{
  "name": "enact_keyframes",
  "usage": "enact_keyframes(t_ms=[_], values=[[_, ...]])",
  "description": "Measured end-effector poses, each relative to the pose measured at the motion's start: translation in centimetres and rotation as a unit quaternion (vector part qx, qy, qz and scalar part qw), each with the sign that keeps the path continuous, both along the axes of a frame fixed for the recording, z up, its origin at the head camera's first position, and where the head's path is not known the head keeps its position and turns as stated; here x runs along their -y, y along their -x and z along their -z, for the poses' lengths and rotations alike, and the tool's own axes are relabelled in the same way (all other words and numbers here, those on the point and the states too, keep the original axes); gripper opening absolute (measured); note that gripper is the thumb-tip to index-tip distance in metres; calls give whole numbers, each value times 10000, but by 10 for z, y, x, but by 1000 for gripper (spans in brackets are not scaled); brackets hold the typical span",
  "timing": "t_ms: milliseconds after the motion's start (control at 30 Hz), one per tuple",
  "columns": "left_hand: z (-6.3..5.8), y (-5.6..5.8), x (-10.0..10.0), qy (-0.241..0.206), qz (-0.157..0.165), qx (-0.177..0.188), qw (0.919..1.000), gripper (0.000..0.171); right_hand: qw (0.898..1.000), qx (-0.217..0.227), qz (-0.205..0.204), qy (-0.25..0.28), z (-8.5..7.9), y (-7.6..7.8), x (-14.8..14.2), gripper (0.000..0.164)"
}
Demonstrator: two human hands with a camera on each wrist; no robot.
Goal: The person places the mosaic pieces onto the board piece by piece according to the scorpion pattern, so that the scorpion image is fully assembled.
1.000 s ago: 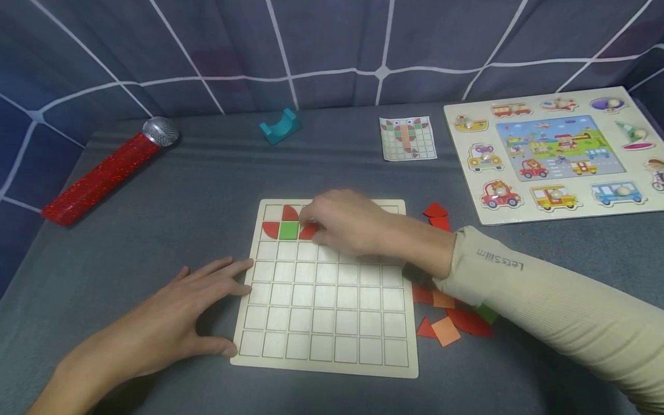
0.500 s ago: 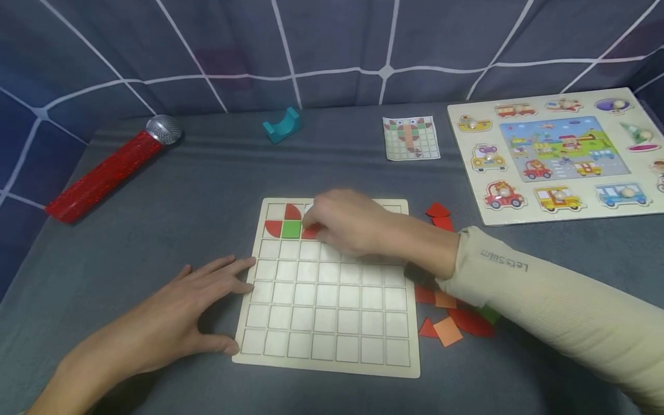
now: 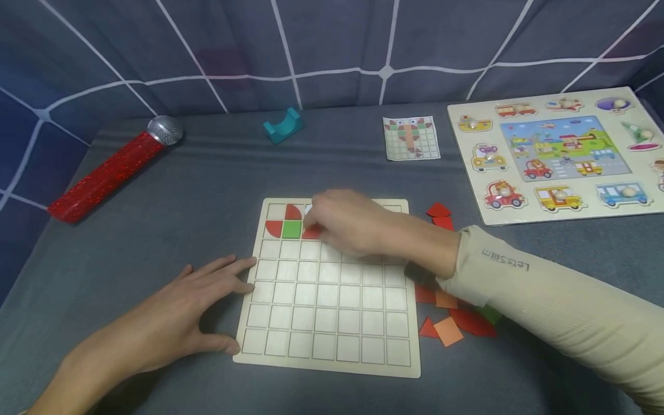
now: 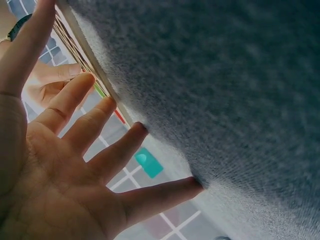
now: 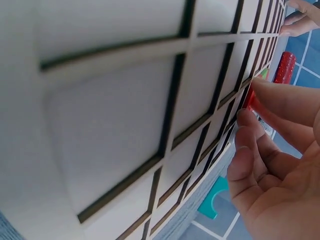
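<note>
The wooden grid board (image 3: 325, 316) lies flat on the grey surface. Its upper left holds a green square tile (image 3: 291, 229), a red quarter-circle tile (image 3: 293, 212) above it and another quarter-circle to its left. My right hand (image 3: 350, 222) is over the second row, its thumb and fingers pinching a red tile (image 3: 312, 233) at the cell right of the green square; the right wrist view shows red between the fingertips. The hand hides several cells behind it. My left hand (image 3: 202, 305) is spread, thumb and fingertips against the board's left edge.
Loose red, orange and green tiles (image 3: 448, 331) lie right of the board, partly under the right forearm. Behind are a printed pattern card (image 3: 425, 151), a vehicle knob puzzle (image 3: 565, 150), a teal arch block (image 3: 283, 127) and a red toy microphone (image 3: 109, 173).
The head view has shifted slightly, then settled. Both hands keep their places at the board, the right fingers staying at the same red tile.
</note>
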State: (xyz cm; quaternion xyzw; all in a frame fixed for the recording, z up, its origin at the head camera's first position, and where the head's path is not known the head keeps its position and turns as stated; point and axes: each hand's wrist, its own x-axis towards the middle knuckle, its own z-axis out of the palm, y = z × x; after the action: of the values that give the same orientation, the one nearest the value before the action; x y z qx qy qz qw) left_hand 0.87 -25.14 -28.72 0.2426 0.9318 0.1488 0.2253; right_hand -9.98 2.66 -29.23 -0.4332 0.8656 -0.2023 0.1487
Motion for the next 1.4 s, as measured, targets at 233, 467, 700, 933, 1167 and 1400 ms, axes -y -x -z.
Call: enact_keyframes(t_ms=[233, 467, 700, 933, 1167, 1400], values=[[0, 0, 1, -16, -13, 67, 10000, 75, 9999, 61, -55, -81, -1, -1, -2, 33], [1, 1, 0, -9, -41, 84, 10000, 76, 9998, 126, 102, 70, -2, -3, -10, 36], [0, 1, -1, 61, -68, 116, 9999, 77, 9990, 111, 410, 145, -6, -12, -31, 30], [0, 0, -1, 47, -141, 132, 9998, 75, 9982, -82, 528, 268, -2, -27, -66, 23], [0, 0, -1, 69, -269, 252, 9993, 76, 9963, -56, 822, 259, -1, -43, -100, 20], [0, 0, -1, -17, -215, 173, 9996, 75, 9948, 25, 982, 253, 2, -56, -127, 26]])
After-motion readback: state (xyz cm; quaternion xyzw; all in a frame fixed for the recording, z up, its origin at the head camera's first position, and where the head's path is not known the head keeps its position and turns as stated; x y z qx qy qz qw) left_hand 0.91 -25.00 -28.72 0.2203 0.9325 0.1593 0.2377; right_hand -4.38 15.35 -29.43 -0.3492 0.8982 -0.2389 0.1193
